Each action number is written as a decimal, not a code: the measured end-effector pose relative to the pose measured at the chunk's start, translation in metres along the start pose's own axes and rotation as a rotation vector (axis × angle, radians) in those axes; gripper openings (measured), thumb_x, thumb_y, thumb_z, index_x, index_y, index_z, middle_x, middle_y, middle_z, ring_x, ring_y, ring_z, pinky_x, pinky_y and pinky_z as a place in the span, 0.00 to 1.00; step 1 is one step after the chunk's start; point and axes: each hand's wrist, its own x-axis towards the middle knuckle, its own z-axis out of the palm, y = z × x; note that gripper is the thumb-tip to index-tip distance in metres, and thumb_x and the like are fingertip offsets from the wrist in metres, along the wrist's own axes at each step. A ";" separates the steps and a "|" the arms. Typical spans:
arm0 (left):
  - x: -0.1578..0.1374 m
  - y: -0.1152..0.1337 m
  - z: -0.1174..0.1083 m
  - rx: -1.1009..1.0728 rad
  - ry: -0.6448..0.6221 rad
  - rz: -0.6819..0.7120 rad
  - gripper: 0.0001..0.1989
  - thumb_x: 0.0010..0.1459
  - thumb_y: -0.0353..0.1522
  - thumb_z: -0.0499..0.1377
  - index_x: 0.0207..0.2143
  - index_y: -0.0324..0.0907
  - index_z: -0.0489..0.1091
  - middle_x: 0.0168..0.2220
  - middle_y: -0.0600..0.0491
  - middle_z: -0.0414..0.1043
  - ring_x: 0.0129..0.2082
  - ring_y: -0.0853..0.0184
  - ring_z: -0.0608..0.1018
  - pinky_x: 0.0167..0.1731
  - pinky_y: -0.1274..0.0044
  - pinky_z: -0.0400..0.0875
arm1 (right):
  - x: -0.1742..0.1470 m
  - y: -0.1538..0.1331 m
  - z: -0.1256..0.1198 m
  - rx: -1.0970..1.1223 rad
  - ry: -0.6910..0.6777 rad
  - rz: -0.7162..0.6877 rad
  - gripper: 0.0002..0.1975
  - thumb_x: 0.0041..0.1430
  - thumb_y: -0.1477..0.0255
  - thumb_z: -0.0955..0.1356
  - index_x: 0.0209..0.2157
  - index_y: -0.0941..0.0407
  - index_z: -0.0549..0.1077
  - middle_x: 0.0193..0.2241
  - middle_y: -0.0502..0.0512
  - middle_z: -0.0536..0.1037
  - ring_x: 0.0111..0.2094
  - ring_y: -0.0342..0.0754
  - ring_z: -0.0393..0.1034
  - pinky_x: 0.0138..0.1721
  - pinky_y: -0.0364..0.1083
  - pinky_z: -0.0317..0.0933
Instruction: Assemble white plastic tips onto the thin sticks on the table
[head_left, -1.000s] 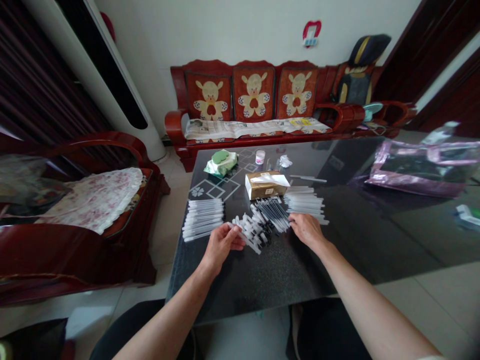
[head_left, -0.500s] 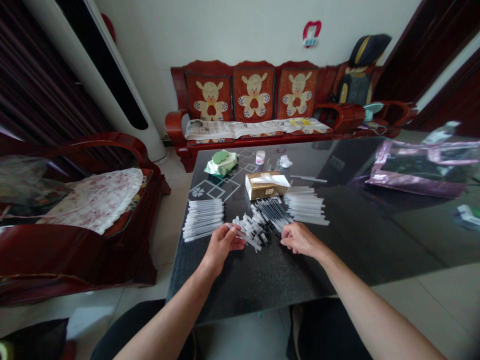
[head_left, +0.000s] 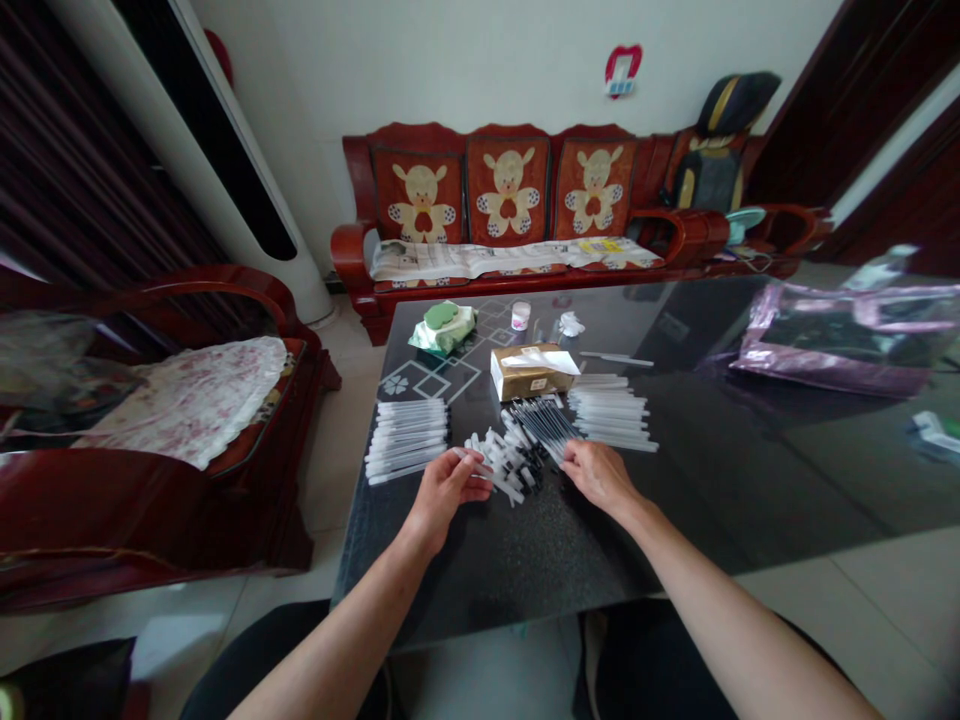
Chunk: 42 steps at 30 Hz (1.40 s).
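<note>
My left hand (head_left: 448,490) is closed around a translucent white pen barrel (head_left: 495,480), which slants down to the right between thumb and fingers. Fingers pinched, my right hand (head_left: 598,472) touches the near ends of a bundle of dark pen refills (head_left: 545,425); its fingertips are partly hidden. Between the hands lies a heap of small white and black pen caps (head_left: 510,458). A row of white pen barrels (head_left: 407,438) is laid out at the left, and another stack of white barrels (head_left: 611,412) lies to the right of the refills.
Behind the refills stands a gold tissue box (head_left: 534,372). Farther back on the dark table (head_left: 510,570) are a green wipes pack (head_left: 444,328), a small white jar (head_left: 520,316) and crumpled tissue (head_left: 571,324). A clear bag with pink edges (head_left: 840,345) lies at the right.
My right hand has shifted slightly up and left onto the refill ends. My left hand keeps hold of the pen barrel in nearly the same place.
</note>
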 end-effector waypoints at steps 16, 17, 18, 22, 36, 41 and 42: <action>0.004 -0.001 -0.005 -0.031 0.034 0.029 0.18 0.51 0.41 0.63 0.36 0.36 0.70 0.31 0.47 0.76 0.27 0.67 0.78 0.28 0.76 0.73 | 0.004 0.007 -0.007 0.359 0.099 0.144 0.07 0.55 0.71 0.64 0.26 0.56 0.72 0.20 0.53 0.76 0.21 0.45 0.70 0.23 0.41 0.56; 0.005 0.000 -0.007 -0.042 0.045 0.034 0.17 0.51 0.41 0.63 0.37 0.36 0.70 0.31 0.47 0.76 0.26 0.67 0.78 0.28 0.76 0.74 | 0.003 0.009 -0.008 0.458 0.103 0.174 0.07 0.54 0.70 0.64 0.26 0.56 0.71 0.19 0.52 0.74 0.18 0.44 0.68 0.21 0.41 0.56; 0.006 0.001 -0.008 -0.060 0.063 0.036 0.16 0.51 0.40 0.63 0.37 0.36 0.69 0.30 0.47 0.76 0.26 0.67 0.78 0.29 0.77 0.74 | 0.002 0.010 -0.009 0.561 0.106 0.210 0.07 0.54 0.69 0.64 0.27 0.56 0.71 0.17 0.51 0.73 0.16 0.43 0.66 0.18 0.40 0.56; 0.012 0.008 -0.017 -0.184 0.149 0.024 0.12 0.52 0.34 0.63 0.37 0.35 0.69 0.29 0.47 0.76 0.27 0.68 0.79 0.29 0.78 0.75 | -0.003 0.010 -0.018 0.907 0.112 0.324 0.10 0.51 0.64 0.67 0.28 0.57 0.69 0.15 0.48 0.70 0.13 0.41 0.63 0.14 0.40 0.57; 0.023 0.021 -0.037 -0.335 0.315 0.071 0.03 0.58 0.26 0.56 0.34 0.34 0.68 0.24 0.50 0.74 0.25 0.68 0.79 0.27 0.79 0.76 | -0.014 -0.002 -0.036 1.231 -0.291 0.072 0.12 0.50 0.65 0.70 0.25 0.60 0.70 0.15 0.50 0.72 0.12 0.40 0.63 0.14 0.39 0.57; 0.022 0.022 -0.036 -0.325 0.326 0.059 0.03 0.57 0.27 0.57 0.34 0.35 0.68 0.25 0.50 0.74 0.25 0.69 0.79 0.28 0.79 0.76 | -0.014 -0.003 -0.034 1.204 -0.310 0.055 0.12 0.50 0.65 0.69 0.26 0.60 0.70 0.15 0.50 0.73 0.13 0.40 0.63 0.14 0.39 0.57; 0.022 0.021 -0.035 -0.321 0.325 0.057 0.03 0.57 0.27 0.58 0.34 0.35 0.68 0.25 0.50 0.74 0.25 0.69 0.79 0.28 0.79 0.76 | -0.014 -0.003 -0.033 1.200 -0.310 0.054 0.12 0.50 0.65 0.69 0.26 0.60 0.70 0.15 0.49 0.73 0.12 0.40 0.63 0.14 0.39 0.57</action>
